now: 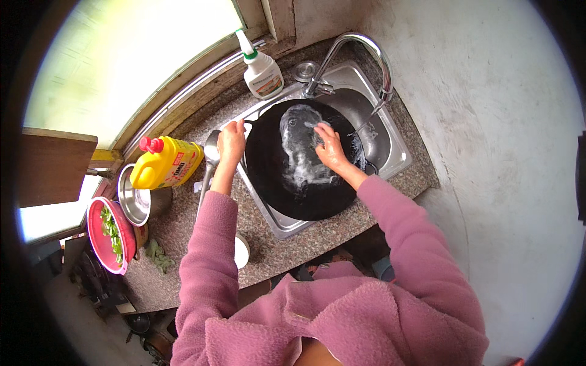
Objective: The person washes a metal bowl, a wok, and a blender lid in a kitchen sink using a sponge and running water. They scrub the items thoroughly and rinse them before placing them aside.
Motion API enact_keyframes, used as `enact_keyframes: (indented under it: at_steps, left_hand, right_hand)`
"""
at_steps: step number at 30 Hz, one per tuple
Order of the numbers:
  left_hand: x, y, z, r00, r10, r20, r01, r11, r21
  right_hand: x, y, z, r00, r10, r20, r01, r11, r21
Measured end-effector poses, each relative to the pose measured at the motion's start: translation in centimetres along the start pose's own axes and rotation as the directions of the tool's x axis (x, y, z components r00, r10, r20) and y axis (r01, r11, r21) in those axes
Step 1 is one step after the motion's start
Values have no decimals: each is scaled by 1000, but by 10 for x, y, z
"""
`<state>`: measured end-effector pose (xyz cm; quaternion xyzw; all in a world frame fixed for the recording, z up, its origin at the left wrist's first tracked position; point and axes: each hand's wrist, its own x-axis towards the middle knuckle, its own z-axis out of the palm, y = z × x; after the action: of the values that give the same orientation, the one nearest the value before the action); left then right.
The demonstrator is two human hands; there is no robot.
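Observation:
A large black wok (pixel 265 169) rests over the stainless steel sink (pixel 284 231), with water and whitish foam (pixel 304 171) inside. My left hand (pixel 232 142) grips the wok's loop handle (pixel 250 122) at its left rim. Over the foamy water, inside the wok, my right hand (pixel 330 148) has its fingers apart; I see nothing held in it. From the curved chrome faucet (pixel 387 68) a thin stream of water (pixel 371 118) falls near the wok's right rim. The second loop handle (pixel 371 168) shows beside my right wrist.
Left of my left hand lies a metal ladle (pixel 211 153). A yellow OMO detergent jug (pixel 169 162), a steel bowl (pixel 143 194) and a pink basket (pixel 94 228) holding cut greens (pixel 111 233) stand further left. A spray bottle (pixel 263 75) stands behind the sink. A white bowl (pixel 241 251) sits near my left sleeve.

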<state>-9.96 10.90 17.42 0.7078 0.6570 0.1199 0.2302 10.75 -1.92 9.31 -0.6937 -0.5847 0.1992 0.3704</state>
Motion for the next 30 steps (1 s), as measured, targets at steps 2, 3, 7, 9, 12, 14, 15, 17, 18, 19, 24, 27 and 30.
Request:
enact_keyframes:
  at_steps: [2, 3, 7, 9, 12, 14, 15, 17, 18, 19, 24, 27, 30]
  left_hand:
    - [-1, 5, -2, 1000, -14, 11, 14, 1000, -13]
    - [-1, 8, 1, 1000, -17, 23, 17, 1000, -24]
    - [-2, 6, 3, 1000, 13, -25, -12, 999, 40]
    - [-6, 10, 0, 1000, -19, -13, 19, 1000, 22]
    - [-11, 12, -6, 1000, -6, -18, 6, 1000, -18]
    - [-10, 14, -2, 1000, 28, 0, -28, 999, -46]
    - [-9, 16, -2, 998, 55, -7, -55, 996, -69]
    - [-8, 9, -3, 999, 47, -17, -47, 999, -22]
    - [-6, 12, 0, 999, 45, -5, -45, 998, -35]
    - [-4, 18, 1, 999, 49, 5, -49, 998, -48]
    - [-4, 17, 1, 1000, 16, -13, -16, 1000, -20]
    - [-4, 8, -2, 1000, -15, -23, 14, 1000, -26]
    - [-2, 4, -4, 999, -39, -9, 38, 996, -78]
  right_hand:
    - [3, -31, 25, 997, -69, -45, 77, 976, 202]
    - [-1, -51, 47, 991, -107, -77, 126, 940, 316]
    - [21, -125, 95, 952, 0, -306, 66, 977, 204]
    - [42, -97, 108, 923, 32, -384, -27, 999, 19]
    - [56, -52, 80, 939, -18, -343, -55, 977, -204]
    - [43, -20, 58, 939, -92, -332, 0, 964, -266]
    - [35, -8, 49, 908, -162, -386, 79, 972, -221]
    - [23, -18, 21, 870, 488, -71, -487, 873, 33]
    - [11, -6, 26, 898, 429, -95, -417, 900, 125]
    - [-5, 21, 42, 921, 366, -130, -335, 918, 213]
    - [-16, -103, 68, 999, 46, -26, -36, 947, 320]
    - [-43, -124, 63, 999, 14, 50, -27, 959, 281]
    - [-89, -60, 26, 955, -21, 297, 26, 1000, -13]
